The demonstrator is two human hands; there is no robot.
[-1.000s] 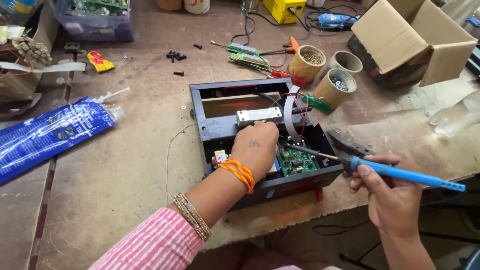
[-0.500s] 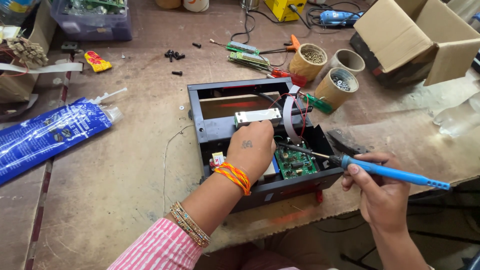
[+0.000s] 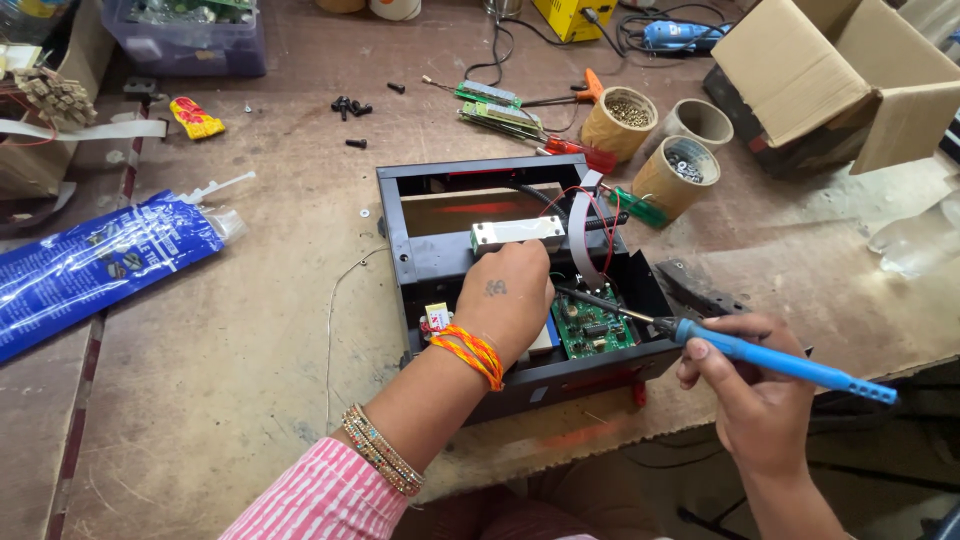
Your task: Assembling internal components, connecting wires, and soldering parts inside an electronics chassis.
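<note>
Our right hand has its fingers clenched around the blue handle of a soldering iron, whose thin metal tip reaches left over the green circuit board inside the open black case; we cannot tell whether the tip touches the board. Our left hand lies palm down in the case just left of that board, its fingers curled over the inner parts beside a silvery metal bar; whether they grip anything we cannot tell, since the back of the hand hides them. An orange thread band circles that wrist, beaded bangles sit further up, and a pink striped sleeve follows. The case sits at the middle of the table, close to its near edge, with a grey ribbon cable and red wires arching inside it. Toward the far right stand three round cardboard tubs holding small hardware, and beyond them, at the far right corner, an open brown cardboard box. At the left edge lies a long blue plastic packet with white print, and further back a small yellow and red packet. A few black screws lie scattered toward the far edge.
</note>
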